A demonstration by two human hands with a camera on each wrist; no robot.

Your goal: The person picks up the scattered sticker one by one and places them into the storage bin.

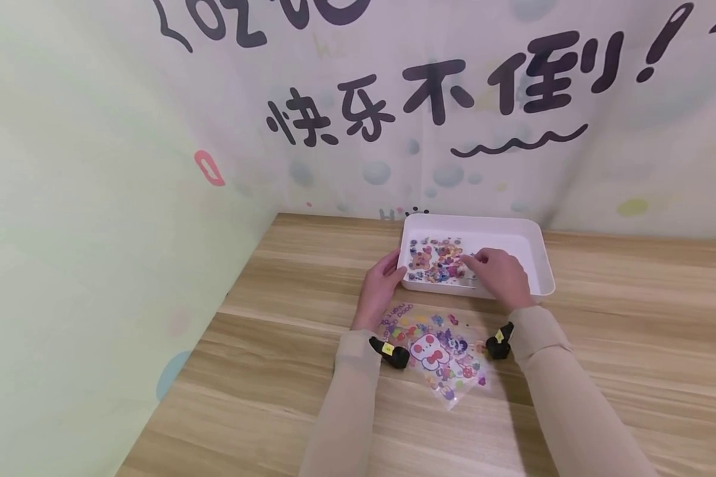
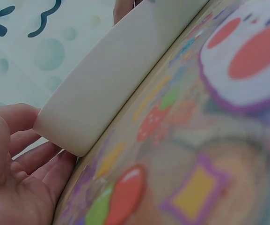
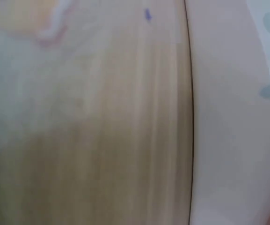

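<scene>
A white tray (image 1: 528, 265) stands against the wall, with colourful stickers (image 1: 432, 262) in a clear-edged patch in its left part. My left hand (image 1: 382, 291) grips the tray's front left corner, thumb at the rim and the other fingers along the outer side. Over the tray, my right hand (image 1: 504, 275) has thumb and forefinger pinched together at the right edge of the stickers. What lies between those fingertips is too small to make out. In front of the tray, between my forearms, lies a clear bag (image 1: 432, 354) printed with cartoon figures.
A printed cloth wall (image 1: 358, 172) rises right behind the tray, and a pale wall (image 1: 95, 199) borders the left edge of the wooden table (image 1: 274, 371). A black wrist strap (image 1: 390, 352) sits on the left sleeve, another black strap (image 1: 499, 341) on the right.
</scene>
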